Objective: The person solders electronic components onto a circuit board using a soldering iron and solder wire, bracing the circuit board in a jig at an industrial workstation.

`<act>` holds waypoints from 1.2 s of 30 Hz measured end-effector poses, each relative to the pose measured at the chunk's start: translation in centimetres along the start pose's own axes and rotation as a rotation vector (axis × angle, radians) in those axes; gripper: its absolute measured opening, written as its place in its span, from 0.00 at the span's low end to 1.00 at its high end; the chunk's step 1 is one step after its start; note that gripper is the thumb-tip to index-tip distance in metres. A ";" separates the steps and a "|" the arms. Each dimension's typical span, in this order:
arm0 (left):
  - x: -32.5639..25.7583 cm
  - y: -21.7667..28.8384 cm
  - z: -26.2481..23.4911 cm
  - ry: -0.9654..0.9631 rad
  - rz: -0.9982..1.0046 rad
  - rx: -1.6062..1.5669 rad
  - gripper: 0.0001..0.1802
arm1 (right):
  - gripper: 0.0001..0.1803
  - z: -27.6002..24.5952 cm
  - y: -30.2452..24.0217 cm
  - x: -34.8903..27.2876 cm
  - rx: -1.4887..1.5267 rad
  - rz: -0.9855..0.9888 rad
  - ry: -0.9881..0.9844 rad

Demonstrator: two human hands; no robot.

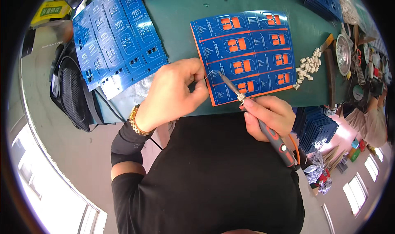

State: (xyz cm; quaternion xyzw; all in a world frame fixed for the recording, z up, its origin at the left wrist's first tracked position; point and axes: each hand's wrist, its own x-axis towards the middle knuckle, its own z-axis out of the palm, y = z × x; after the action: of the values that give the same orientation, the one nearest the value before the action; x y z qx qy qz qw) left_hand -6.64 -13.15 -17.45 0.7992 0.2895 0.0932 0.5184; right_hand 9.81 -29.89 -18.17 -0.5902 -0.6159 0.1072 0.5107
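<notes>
A blue circuit board panel (265, 45) with rows of cut-outs lies on an orange sheet that shows through the holes and along its edges. My right hand (271, 115) grips a grey and red soldering iron (275, 140), its tip pointing up and left at the panel's lower left part. My left hand (175, 90) is closed in a pinch beside the panel's left edge. A thin solder wire (208, 74) runs from its fingertips toward the iron's tip. Whether tip and wire touch the board cannot be made out.
More blue board panels (117, 34) lie at the left on the green mat (175, 12). Right of the work panel is a heap of small white connectors (309, 65), with a metal dish (342, 55) beyond. Blue boards (314, 129) are stacked below right; a black case (72, 90) sits left.
</notes>
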 end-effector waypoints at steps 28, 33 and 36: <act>0.5 0.5 0.1 -0.085 -0.056 0.142 0.05 | 0.18 0.5 0.5 -1.0 0.039 -0.007 -0.034; 0.5 0.8 0.0 -0.101 0.005 0.213 0.05 | 0.19 0.6 0.5 -1.2 0.057 -0.007 -0.016; 0.2 0.3 0.4 -0.073 0.012 0.174 0.05 | 0.19 0.6 0.3 -1.3 0.059 0.006 -0.018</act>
State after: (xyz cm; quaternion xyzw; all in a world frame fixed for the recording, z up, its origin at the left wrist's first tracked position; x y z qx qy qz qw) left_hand -6.22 -13.45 -17.34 0.8458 0.2726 0.0413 0.4567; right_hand 9.26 -30.64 -19.33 -0.5759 -0.6151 0.1320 0.5221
